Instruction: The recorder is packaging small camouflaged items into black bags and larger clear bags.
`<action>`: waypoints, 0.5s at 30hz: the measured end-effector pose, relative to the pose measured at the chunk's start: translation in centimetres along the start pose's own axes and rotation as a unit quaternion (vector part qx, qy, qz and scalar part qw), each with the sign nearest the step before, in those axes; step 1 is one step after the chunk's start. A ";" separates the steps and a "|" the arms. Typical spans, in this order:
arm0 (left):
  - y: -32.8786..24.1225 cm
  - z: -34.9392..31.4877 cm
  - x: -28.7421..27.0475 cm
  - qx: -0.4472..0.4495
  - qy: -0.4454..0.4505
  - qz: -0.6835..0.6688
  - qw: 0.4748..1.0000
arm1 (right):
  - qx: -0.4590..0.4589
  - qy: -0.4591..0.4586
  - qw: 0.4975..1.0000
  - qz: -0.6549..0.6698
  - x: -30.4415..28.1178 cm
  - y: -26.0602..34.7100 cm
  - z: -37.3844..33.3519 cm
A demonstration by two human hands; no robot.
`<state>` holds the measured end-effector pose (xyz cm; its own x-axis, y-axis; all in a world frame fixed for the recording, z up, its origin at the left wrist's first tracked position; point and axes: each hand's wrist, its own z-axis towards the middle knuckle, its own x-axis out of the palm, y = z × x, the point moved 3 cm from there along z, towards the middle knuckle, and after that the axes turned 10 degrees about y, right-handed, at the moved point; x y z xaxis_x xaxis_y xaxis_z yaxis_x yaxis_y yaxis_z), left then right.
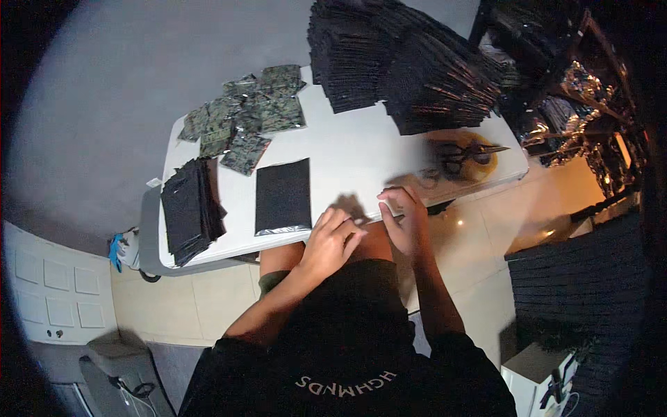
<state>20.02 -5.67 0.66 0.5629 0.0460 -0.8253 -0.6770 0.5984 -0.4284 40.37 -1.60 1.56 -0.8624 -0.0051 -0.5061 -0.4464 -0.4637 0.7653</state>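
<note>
Both of my hands are raised at the near edge of the white table, apart from each other. My left hand (332,240) has its fingers loosely bent and slightly apart, with nothing visible in them. To its right, my right hand (406,217) curves its fingers and thumb into a loose C, and no object shows between them. Nearest the left hand lies a flat black rectangular packet (283,194), with a clear plastic strip along its near edge. Further left is an uneven stack of black packets (191,212).
Several camouflage-patterned packets (281,111) lie at the far left of the table (340,146). Long rows of black packets (410,66) cover its far right. Scissors (458,156) rest by a yellow tape roll (481,167) at the right edge. A white cabinet (535,372) stands lower right.
</note>
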 end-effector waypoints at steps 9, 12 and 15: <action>6.8 -4.0 -9.2 -0.156 -0.031 -0.018 0.987 | -0.069 0.134 0.984 -0.094 8.7 5.0 3.1; 9.1 -4.2 -9.2 -0.172 0.011 0.021 0.985 | -0.093 0.197 0.958 -0.185 13.6 5.2 4.5; 11.3 -4.9 -8.1 -0.185 0.063 0.059 0.979 | -0.077 0.244 0.930 -0.263 17.2 5.0 5.2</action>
<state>5.45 -3.20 0.64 0.4231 -0.0158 -0.9060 -0.8722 0.2638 -0.4119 22.03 0.60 -1.23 -0.3063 -0.1251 -0.9437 -0.7039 -0.6376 0.3130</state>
